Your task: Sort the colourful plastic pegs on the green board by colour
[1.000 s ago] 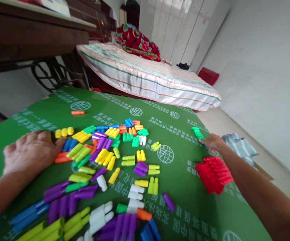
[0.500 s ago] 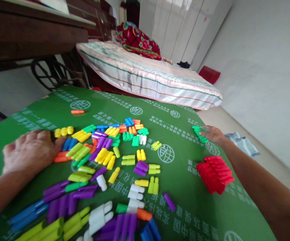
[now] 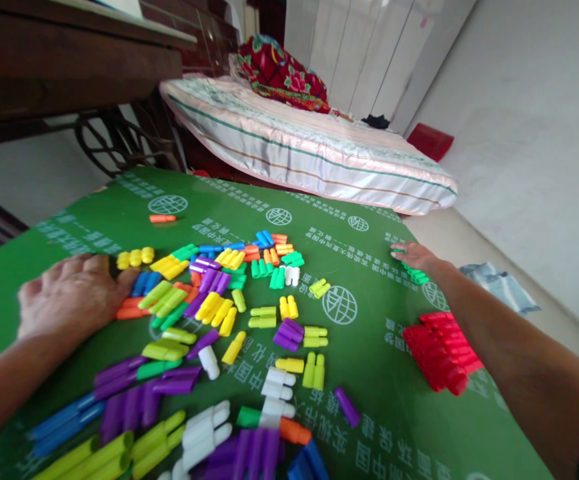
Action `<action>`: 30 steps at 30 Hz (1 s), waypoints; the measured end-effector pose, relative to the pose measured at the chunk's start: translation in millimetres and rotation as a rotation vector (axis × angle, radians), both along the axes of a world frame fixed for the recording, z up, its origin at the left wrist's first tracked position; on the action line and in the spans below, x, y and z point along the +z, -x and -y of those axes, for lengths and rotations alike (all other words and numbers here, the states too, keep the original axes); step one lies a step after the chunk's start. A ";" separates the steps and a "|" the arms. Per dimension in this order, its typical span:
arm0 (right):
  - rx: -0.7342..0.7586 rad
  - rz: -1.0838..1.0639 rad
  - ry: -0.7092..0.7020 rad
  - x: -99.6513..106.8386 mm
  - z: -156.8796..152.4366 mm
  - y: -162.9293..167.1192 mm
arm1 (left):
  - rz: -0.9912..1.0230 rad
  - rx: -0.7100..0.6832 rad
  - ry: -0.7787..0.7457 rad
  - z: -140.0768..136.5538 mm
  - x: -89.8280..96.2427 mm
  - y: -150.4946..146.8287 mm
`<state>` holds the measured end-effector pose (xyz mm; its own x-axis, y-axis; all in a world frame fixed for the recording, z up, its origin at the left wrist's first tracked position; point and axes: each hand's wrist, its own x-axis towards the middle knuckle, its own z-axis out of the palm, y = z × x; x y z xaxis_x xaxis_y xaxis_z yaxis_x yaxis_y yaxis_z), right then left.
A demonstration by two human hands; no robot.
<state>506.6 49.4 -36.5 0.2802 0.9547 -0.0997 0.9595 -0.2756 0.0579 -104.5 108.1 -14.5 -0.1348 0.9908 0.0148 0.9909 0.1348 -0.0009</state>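
Observation:
Resting on the green board (image 3: pixel 364 273), my left hand (image 3: pixel 72 293) lies palm down with its fingers loosely spread, holding nothing visible. Its thumb is beside blue bullet-shaped plastic pieces (image 3: pixel 145 284) and orange ones (image 3: pixel 132 309). At the far right, my right hand (image 3: pixel 416 256) reaches over a row of green bullet-shaped pieces (image 3: pixel 415 275). A bit of a green piece (image 3: pixel 398 251) shows at its closed fingertips; the hand partly hides the row. A stack of red bullet-shaped pieces (image 3: pixel 439 350) sits nearer, beside my right forearm, which covers part of it.
Mixed coloured pieces spread over the left and middle of the board, including purple (image 3: pixel 289 334) and white ones (image 3: pixel 277 383). One orange piece (image 3: pixel 162 219) lies apart at the back. Beyond stand a bed (image 3: pixel 309 153) and a dark wooden table (image 3: pixel 69 73).
My right hand has shifted over the green row, covering its far end, with a bit of green now at the fingertips. The view has turned slightly left. My left hand stays in place.

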 end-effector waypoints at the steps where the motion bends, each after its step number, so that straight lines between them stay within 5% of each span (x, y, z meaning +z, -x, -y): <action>1: -0.011 0.005 0.018 0.6 0.5 1.1 | -0.005 0.005 0.002 -0.1 -0.2 -0.1; 30: -0.064 0.028 0.048 1.9 30.4 12.7 | 0.016 -0.018 -0.020 -3.5 -5.3 2.7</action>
